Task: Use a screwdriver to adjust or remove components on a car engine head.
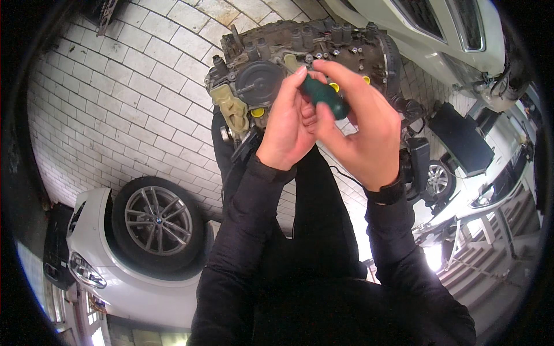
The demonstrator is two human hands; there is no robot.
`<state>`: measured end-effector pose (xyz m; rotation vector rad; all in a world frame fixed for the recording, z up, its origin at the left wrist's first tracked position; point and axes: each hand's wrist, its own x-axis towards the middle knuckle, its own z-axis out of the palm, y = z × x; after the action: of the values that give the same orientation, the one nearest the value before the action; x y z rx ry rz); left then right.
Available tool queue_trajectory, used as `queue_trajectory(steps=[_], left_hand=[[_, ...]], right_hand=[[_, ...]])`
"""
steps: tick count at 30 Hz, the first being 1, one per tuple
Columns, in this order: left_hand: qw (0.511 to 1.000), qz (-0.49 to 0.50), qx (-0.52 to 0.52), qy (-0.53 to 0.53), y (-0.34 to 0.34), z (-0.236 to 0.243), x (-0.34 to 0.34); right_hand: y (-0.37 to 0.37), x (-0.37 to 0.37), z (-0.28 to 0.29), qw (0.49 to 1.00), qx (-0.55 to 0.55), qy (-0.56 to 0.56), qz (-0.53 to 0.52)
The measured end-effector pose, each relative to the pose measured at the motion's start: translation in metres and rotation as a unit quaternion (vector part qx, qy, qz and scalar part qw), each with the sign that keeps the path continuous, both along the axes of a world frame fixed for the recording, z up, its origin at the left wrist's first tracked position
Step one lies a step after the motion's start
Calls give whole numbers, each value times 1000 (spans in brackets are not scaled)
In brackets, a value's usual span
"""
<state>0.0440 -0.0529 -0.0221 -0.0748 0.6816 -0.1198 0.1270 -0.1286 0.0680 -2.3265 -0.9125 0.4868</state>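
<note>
Over the engine, both my hands are at a dark green, rounded, handle-like object (324, 99); its exact kind does not show. My left hand (285, 127) has its thumb along the upper end, with its fingers curled beneath. From the other side, my right hand (369, 124) curves round the object, its thumb blurred against the lower end. Just beyond the hands lies a dirty engine (363, 52) with hoses, bolts and a round black cover (259, 83). A yellow cap (257, 112) sits on its near edge, beside a beige plastic part (231, 109).
White brick-pattern tiles (167, 92) cover the floor. At the lower left is a white car (138, 294) with a loose-looking wheel (158, 222) at its front. A pale car body panel (404, 29) hangs close at the upper right. A dark flat panel (461, 138) stands on the right.
</note>
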Motion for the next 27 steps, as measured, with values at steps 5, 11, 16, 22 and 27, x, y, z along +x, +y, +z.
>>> queue_trajectory(steps=[5, 11, 16, 22, 27], left_hand=[[998, 4, -13, 54, 4, 7, 3], [995, -5, 15, 96, 8, 16, 7], [999, -9, 24, 33, 3, 20, 6], [996, -45, -40, -58, -12, 14, 22], [997, -43, -58, -39, -27, 5, 27]], right_hand=[[-1, 0, 0, 1000, -11, -8, -1], [0, 3, 1, 1000, 6, -17, -1], [-10, 1, 15, 999, 11, -28, -13], [-33, 4, 17, 996, -3, -29, -85], [-42, 13, 8, 995, -20, -12, -95]])
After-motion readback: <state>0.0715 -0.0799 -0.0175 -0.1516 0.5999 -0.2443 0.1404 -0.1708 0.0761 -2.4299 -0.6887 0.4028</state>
